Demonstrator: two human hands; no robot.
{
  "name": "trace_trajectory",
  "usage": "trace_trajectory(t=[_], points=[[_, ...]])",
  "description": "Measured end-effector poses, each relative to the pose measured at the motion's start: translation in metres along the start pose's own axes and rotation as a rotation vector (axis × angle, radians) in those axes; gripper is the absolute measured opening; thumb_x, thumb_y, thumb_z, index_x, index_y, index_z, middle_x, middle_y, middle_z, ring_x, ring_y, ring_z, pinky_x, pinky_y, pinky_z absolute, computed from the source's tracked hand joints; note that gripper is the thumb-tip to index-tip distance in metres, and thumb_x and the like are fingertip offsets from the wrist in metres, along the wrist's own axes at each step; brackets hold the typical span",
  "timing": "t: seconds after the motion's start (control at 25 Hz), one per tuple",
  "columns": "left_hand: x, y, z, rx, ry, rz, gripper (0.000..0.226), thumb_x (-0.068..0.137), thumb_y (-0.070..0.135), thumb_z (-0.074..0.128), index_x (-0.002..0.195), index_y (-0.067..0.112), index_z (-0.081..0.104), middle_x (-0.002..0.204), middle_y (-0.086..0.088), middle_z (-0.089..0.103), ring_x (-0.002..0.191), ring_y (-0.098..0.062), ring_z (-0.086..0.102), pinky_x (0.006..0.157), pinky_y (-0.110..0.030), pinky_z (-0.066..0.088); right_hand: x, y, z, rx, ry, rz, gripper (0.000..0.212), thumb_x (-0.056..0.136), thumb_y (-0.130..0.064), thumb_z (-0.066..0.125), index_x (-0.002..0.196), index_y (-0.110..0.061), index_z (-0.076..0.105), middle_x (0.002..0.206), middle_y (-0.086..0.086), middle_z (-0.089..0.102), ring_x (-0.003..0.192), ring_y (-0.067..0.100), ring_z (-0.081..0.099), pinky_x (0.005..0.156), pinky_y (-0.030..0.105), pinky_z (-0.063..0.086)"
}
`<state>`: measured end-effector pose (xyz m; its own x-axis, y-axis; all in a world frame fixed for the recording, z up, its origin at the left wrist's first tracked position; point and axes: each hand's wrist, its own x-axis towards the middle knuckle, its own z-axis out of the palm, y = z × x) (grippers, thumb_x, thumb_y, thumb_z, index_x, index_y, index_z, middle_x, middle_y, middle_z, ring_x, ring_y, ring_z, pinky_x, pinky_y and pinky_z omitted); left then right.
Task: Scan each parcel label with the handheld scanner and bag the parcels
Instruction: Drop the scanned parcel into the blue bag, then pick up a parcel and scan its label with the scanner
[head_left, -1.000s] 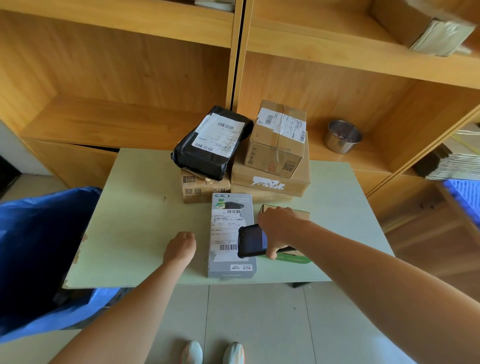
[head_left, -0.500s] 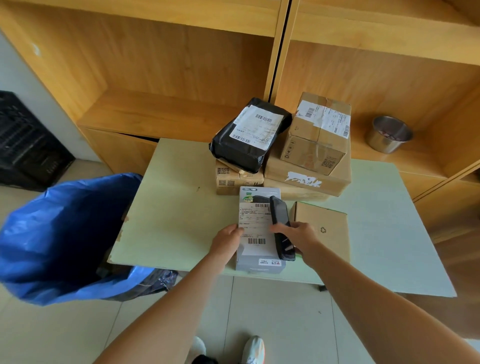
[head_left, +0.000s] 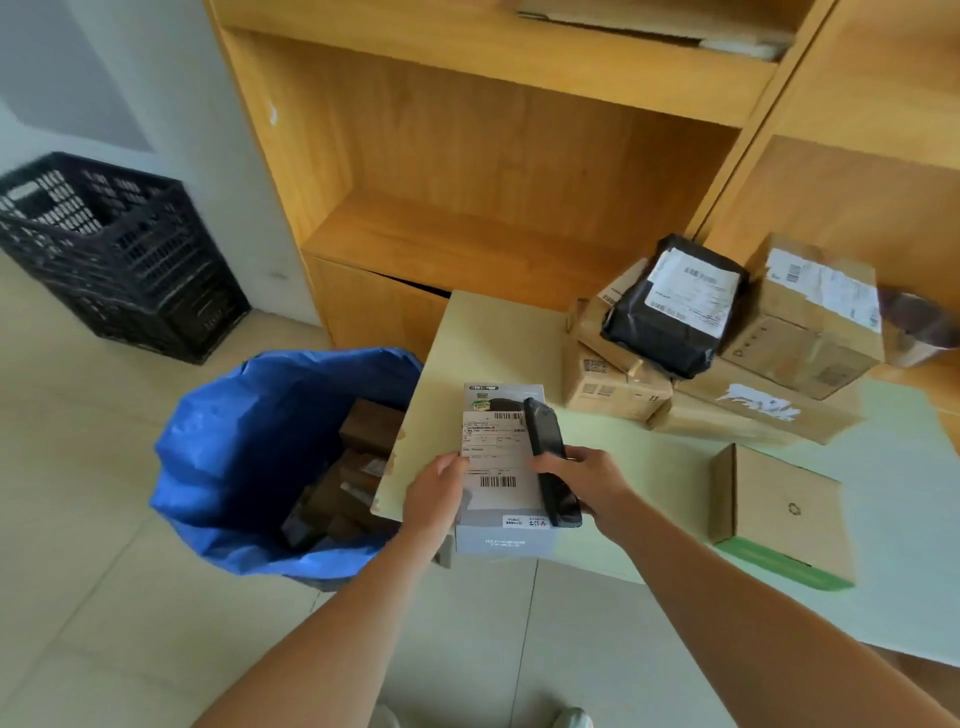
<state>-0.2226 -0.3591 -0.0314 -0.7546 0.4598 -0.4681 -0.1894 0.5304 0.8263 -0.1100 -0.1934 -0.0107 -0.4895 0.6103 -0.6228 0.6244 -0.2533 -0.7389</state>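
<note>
A grey parcel box (head_left: 496, 467) with a white barcode label lies at the near left corner of the pale green table (head_left: 498, 338). My left hand (head_left: 434, 496) grips its left edge. My right hand (head_left: 589, 480) holds the black handheld scanner (head_left: 549, 460), which lies along the box's right side. A blue bag (head_left: 234, 447) stands open on the floor left of the table, with several brown parcels inside. Behind the box a black mailer (head_left: 670, 306) and a taped carton (head_left: 810, 317) top a stack of cardboard boxes. A flat brown box (head_left: 779, 504) with a green edge lies to the right.
Wooden shelving (head_left: 498, 171) rises behind the table. A black plastic crate (head_left: 114, 249) stands on the tiled floor at the far left. A metal cup (head_left: 917, 327) sits on the shelf at the right edge.
My left hand has gone from resting on the table to gripping the grey box. My right hand has turned the scanner to lie along the box's right side. The view has swung left towards the bag.
</note>
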Motion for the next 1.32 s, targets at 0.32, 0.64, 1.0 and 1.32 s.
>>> trace_trajectory(t=[0.32, 0.64, 1.0, 1.32], points=[[0.012, -0.042, -0.183, -0.136, 0.266, -0.061, 0.031, 0.09, 0.046, 0.046, 0.088, 0.031, 0.072, 0.088, 0.008, 0.074, 0.087, -0.013, 0.066, 0.084, -0.038, 0.053, -0.009, -0.076, 0.186, -0.113, -0.203, -0.06, 0.028, 0.075, -0.029, 0.085, 0.098, -0.016, 0.077, 0.09, 0.005, 0.078, 0.079, 0.023, 0.072, 0.08, 0.04, 0.064], [0.049, -0.082, -0.233, -0.302, 0.39, -0.231, 0.031, 0.085, 0.045, 0.049, 0.084, 0.026, 0.072, 0.083, 0.0, 0.073, 0.089, -0.023, 0.068, 0.08, -0.039, 0.052, 0.029, -0.093, 0.273, -0.255, -0.351, 0.056, 0.037, 0.072, -0.034, 0.086, 0.1, -0.012, 0.077, 0.095, 0.006, 0.079, 0.091, 0.022, 0.072, 0.094, 0.046, 0.06], [0.138, -0.154, -0.206, -0.316, 0.354, -0.435, 0.024, 0.086, 0.04, 0.049, 0.088, 0.033, 0.072, 0.088, 0.001, 0.073, 0.093, -0.024, 0.067, 0.084, -0.042, 0.053, 0.138, -0.056, 0.337, -0.379, -0.385, 0.296, 0.061, 0.059, -0.04, 0.09, 0.102, -0.006, 0.063, 0.104, 0.012, 0.075, 0.093, 0.03, 0.073, 0.089, 0.046, 0.06], [0.185, -0.171, -0.183, -0.191, 0.415, -0.363, 0.045, 0.092, 0.042, 0.048, 0.135, 0.033, 0.058, 0.14, 0.007, 0.056, 0.132, -0.014, 0.048, 0.107, -0.032, 0.036, 0.192, -0.03, 0.336, -0.514, -0.257, 0.187, 0.088, 0.078, -0.04, 0.086, 0.146, -0.002, 0.045, 0.144, 0.013, 0.051, 0.126, 0.034, 0.054, 0.096, 0.039, 0.049]])
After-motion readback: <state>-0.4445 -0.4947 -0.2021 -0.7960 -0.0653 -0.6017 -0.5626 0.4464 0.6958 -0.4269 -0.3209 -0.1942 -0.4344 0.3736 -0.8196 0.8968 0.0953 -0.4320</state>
